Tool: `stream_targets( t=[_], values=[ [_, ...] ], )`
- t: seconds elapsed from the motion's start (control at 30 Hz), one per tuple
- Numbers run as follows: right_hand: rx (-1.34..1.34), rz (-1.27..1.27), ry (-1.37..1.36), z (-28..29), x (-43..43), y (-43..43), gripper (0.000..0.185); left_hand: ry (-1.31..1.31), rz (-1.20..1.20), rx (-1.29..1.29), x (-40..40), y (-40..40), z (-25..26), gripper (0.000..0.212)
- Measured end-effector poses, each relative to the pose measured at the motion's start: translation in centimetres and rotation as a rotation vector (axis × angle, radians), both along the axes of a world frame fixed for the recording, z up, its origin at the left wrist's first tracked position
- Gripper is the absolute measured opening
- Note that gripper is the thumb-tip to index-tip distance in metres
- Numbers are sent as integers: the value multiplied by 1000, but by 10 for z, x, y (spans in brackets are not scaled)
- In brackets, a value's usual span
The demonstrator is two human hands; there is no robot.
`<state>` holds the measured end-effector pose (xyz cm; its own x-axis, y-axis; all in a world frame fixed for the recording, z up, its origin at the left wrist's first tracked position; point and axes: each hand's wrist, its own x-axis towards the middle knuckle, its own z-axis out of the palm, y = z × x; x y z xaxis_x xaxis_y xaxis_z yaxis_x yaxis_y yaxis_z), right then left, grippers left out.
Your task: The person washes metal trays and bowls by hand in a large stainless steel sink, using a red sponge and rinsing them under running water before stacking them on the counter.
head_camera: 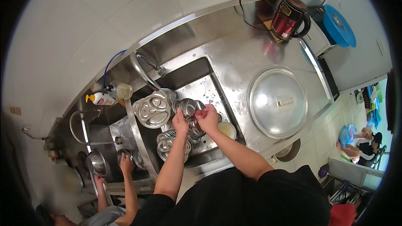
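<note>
Above the sink (223,102), my left hand (180,123) grips the near-left edge of a stainless steel compartment plate (187,108). My right hand (209,119) presses a dark red scrubbing pad (201,113) against the plate's right part, hiding some of it. To the left, a stack of similar divided plates (154,110) leans over the sink's divider. A second stack (171,144) lies nearer my body, partly behind my left forearm. Under my right wrist sits a round bowl (227,130) with pale yellowish contents.
A curved faucet (143,70) arches over the left stack. A large round lid (278,102) and a red electric kettle (289,18) stand on the right counter. Soap bottles (103,99) line the left back. At the left sink (122,131), another person's hands (126,163) hold metal ware.
</note>
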<state>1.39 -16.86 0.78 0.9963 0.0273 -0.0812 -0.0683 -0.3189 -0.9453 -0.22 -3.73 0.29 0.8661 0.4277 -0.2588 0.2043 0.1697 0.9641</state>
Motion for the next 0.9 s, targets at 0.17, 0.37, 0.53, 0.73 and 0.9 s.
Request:
stream_targets(
  t=[0.17,0.37,0.53,0.73,0.9],
  values=[
    [-66,136,298,11,-2,5,19,-41,-30,293,1,2,-8,42],
    [51,165,-63,22,-24,-4,24,42,22,296,-3,3,-6,48],
    [43,309,-514,40,-30,-28,28,66,59,206,1,5,-6,48],
    [165,541,-409,45,-56,-37,32,239,364,-203,-24,32,36,41],
    [196,323,-191,32,-41,-88,23,131,198,-178,-75,48,135,29]
  ],
)
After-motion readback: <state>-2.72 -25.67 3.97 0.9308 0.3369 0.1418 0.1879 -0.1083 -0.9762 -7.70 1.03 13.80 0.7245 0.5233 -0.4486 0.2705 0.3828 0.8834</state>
